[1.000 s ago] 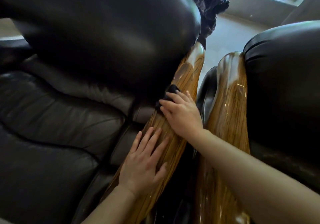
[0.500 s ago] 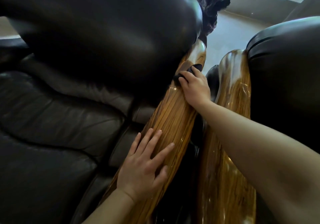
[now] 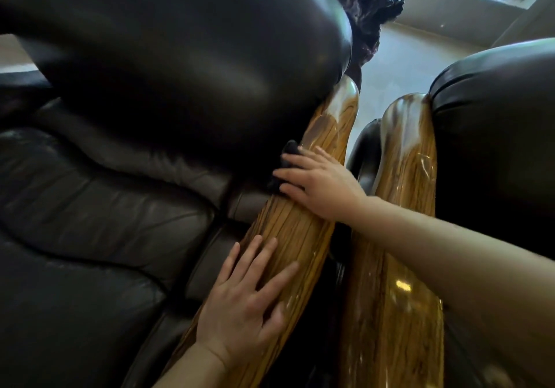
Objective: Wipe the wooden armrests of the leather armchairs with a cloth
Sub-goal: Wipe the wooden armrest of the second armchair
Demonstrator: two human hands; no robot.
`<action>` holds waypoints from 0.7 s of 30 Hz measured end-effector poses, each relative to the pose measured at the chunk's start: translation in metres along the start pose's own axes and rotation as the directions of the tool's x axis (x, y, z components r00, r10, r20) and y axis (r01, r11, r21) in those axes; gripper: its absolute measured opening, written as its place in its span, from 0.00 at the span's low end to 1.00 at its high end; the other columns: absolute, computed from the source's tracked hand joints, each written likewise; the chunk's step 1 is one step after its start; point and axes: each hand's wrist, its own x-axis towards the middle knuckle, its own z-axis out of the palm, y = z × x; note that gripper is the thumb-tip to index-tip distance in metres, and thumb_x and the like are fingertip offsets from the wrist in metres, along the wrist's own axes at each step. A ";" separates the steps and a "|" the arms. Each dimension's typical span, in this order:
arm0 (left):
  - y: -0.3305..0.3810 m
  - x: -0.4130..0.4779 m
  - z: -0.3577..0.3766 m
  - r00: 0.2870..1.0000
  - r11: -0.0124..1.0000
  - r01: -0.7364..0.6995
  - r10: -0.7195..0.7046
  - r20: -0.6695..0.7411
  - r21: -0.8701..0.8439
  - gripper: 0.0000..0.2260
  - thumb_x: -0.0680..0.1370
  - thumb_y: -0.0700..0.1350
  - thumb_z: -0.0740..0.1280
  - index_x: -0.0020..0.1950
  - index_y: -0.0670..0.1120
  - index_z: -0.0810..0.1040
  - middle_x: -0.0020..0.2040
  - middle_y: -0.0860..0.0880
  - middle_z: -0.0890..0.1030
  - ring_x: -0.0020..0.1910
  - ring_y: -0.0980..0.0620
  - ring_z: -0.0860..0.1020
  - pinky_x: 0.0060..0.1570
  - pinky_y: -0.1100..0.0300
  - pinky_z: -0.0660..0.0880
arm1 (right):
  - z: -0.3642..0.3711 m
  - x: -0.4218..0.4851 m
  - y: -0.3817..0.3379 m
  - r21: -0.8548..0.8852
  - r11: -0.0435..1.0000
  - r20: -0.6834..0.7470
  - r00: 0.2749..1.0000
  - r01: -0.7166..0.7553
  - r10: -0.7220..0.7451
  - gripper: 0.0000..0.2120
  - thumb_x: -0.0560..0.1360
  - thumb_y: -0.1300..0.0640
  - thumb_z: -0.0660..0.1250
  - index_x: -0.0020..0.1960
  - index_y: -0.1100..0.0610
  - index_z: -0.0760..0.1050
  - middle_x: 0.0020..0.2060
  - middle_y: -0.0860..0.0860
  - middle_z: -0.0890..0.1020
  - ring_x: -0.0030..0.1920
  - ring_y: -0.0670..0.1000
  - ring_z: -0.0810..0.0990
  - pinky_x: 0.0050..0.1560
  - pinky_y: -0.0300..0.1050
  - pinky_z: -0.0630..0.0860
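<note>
Dark leather armchair [image 3: 126, 213] | right hand [image 3: 322, 182] presses cloth [image 3: 286, 159] on armrest [image 3: 300, 231] | left hand [image 3: 243, 309] flat, empty

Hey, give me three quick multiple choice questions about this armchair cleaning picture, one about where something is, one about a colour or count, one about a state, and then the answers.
1. Where is the cloth?
A. on the leather seat
B. under the right hand on the left armrest
C. on the right armrest

2. How many wooden armrests show?
A. one
B. two
C. four

3. What is the left hand doing?
A. lying flat on the left armrest
B. gripping the cloth
C. raised in the air

Answers:
1 B: the dark cloth pokes out beneath the right hand, pressed on the left armrest.
2 B: that armrest and the right armrest stand side by side.
3 A: the left hand rests open, fingers spread, lower on the left armrest.
</note>
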 end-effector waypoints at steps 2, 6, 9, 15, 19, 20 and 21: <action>0.001 0.000 -0.002 1.000 1.000 0.003 -0.003 0.006 -0.014 0.31 0.74 0.54 0.64 0.78 0.60 0.62 0.81 0.48 0.59 0.80 0.45 0.55 0.75 0.39 0.55 | -0.003 0.024 0.012 0.033 0.986 -0.022 0.986 -0.165 0.166 0.23 0.83 0.38 0.51 0.76 0.41 0.66 0.79 0.47 0.64 0.81 0.54 0.54 0.80 0.58 0.48; 0.002 0.001 -0.004 1.000 1.000 0.021 -0.021 0.014 -0.007 0.30 0.75 0.53 0.64 0.77 0.61 0.63 0.81 0.48 0.59 0.80 0.46 0.54 0.75 0.39 0.56 | -0.002 0.036 0.024 0.145 0.902 -0.120 0.898 -0.406 0.423 0.24 0.84 0.39 0.52 0.78 0.44 0.64 0.80 0.51 0.61 0.81 0.58 0.52 0.80 0.58 0.51; 0.001 0.001 -0.003 1.000 1.000 0.025 -0.025 0.014 -0.003 0.30 0.75 0.53 0.64 0.77 0.61 0.63 0.81 0.48 0.59 0.80 0.46 0.54 0.75 0.38 0.55 | 0.007 0.030 0.013 0.311 0.802 -0.138 0.810 -0.511 0.570 0.23 0.84 0.42 0.54 0.77 0.45 0.65 0.81 0.53 0.59 0.81 0.60 0.51 0.80 0.59 0.53; 0.002 0.001 -0.001 1.000 0.999 0.017 -0.018 0.022 0.047 0.29 0.76 0.55 0.61 0.78 0.60 0.62 0.81 0.47 0.58 0.80 0.46 0.52 0.75 0.38 0.55 | 0.027 -0.027 -0.033 0.633 0.644 -0.241 0.681 -0.429 0.691 0.19 0.84 0.48 0.59 0.74 0.47 0.70 0.79 0.53 0.62 0.79 0.58 0.59 0.77 0.57 0.59; 0.001 0.000 0.001 1.000 0.997 0.004 -0.006 0.026 0.076 0.29 0.78 0.56 0.60 0.79 0.60 0.59 0.81 0.47 0.57 0.81 0.46 0.51 0.76 0.39 0.53 | 0.046 -0.063 -0.074 0.767 0.527 -0.236 0.602 -0.367 0.763 0.19 0.84 0.48 0.58 0.75 0.47 0.69 0.80 0.50 0.61 0.79 0.51 0.58 0.77 0.49 0.58; 0.000 0.000 0.002 1.000 0.997 0.005 -0.006 0.023 0.074 0.28 0.78 0.56 0.59 0.79 0.60 0.59 0.81 0.47 0.57 0.81 0.47 0.50 0.76 0.40 0.52 | 0.052 -0.073 -0.086 0.773 0.522 -0.240 0.597 -0.360 0.766 0.19 0.84 0.48 0.58 0.75 0.46 0.69 0.80 0.49 0.61 0.79 0.50 0.57 0.77 0.49 0.58; 0.000 0.000 0.002 1.000 0.998 0.006 -0.007 0.020 0.067 0.28 0.78 0.57 0.59 0.78 0.60 0.60 0.81 0.47 0.57 0.81 0.47 0.50 0.77 0.40 0.51 | 0.059 -0.083 -0.100 0.763 0.534 -0.245 0.603 -0.363 0.759 0.19 0.84 0.48 0.58 0.74 0.45 0.69 0.80 0.48 0.61 0.79 0.50 0.56 0.77 0.50 0.58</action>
